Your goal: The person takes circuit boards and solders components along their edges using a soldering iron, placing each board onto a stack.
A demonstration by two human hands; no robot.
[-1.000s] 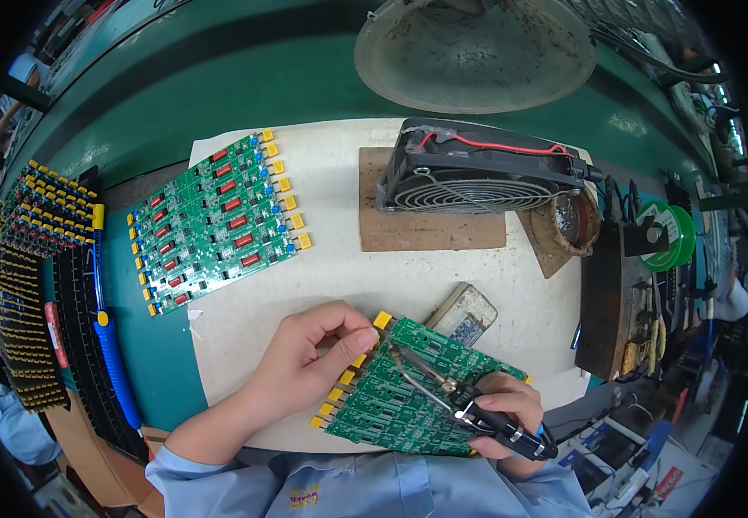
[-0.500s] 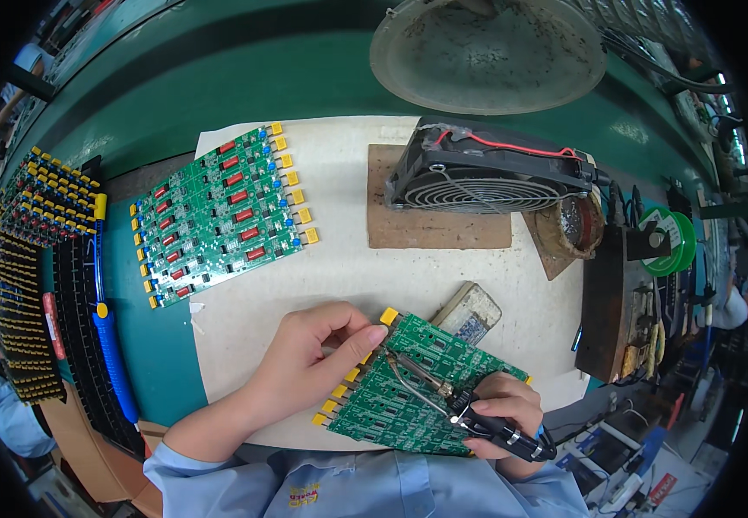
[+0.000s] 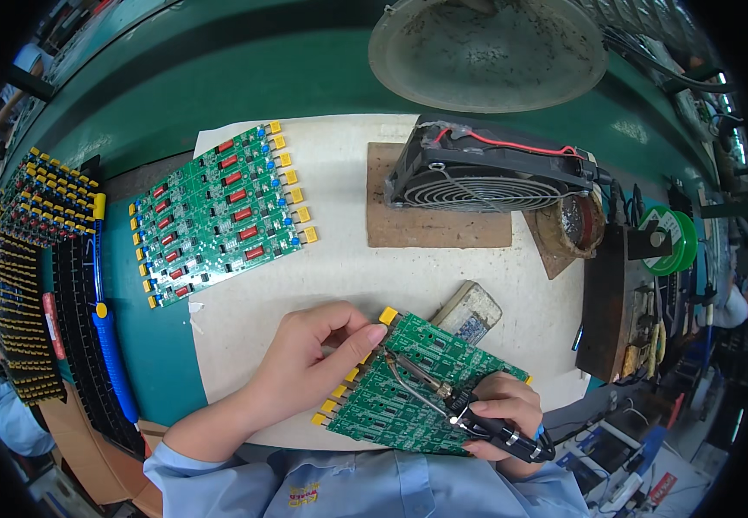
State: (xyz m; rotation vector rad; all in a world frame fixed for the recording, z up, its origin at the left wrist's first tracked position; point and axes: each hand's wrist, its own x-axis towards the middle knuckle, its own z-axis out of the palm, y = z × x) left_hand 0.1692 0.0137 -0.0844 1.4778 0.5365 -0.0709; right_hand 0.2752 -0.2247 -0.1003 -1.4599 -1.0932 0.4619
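A green circuit board (image 3: pixel 426 423) with yellow connectors along its left edge lies tilted close in front of me, its solder side up. My left hand (image 3: pixel 326 350) pinches the board's upper left edge beside a yellow connector (image 3: pixel 389 316). In my right hand (image 3: pixel 510 404) is a black-handled soldering iron (image 3: pixel 499 434) with a thin metal feed tube alongside its barrel. The iron's tip points up and left, at the board near my left fingertips; whether it touches is too small to tell. Part of the right hand's grip is hidden behind the handle.
A populated board panel (image 3: pixel 218 216) lies at left on white paper (image 3: pixel 339 259). Ahead stand a black fan (image 3: pixel 486 173) and a round tin (image 3: pixel 580 226). A worn block (image 3: pixel 471 312) sits behind my board. Rightward is a green solder spool (image 3: pixel 672 242); leftward, a blue desoldering pump (image 3: pixel 115 363) and racked boards (image 3: pixel 24 293).
Almost nothing differs. Both hands, the board and the soldering iron keep nearly the same place, with only a very slight shift of the iron.
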